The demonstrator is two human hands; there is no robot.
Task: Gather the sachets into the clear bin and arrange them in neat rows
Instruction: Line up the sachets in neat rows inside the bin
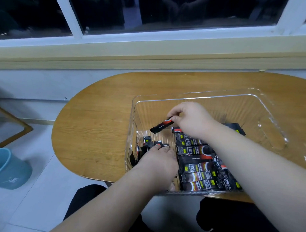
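My right hand (191, 119) pinches a sachet (162, 125) for the row; my flat left hand (157, 159) steadies loose sachets (148, 140) in the clear bin (200, 94).

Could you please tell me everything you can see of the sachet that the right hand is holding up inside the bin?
The sachet is a slim black stick pack, glossy like foil film, with a red-and-white curved mark near its held end and a fine line of pale print along it. The right hand pinches its right end. It hangs tilted, free end lower to the left, inside the clear bin; nothing else touches it.
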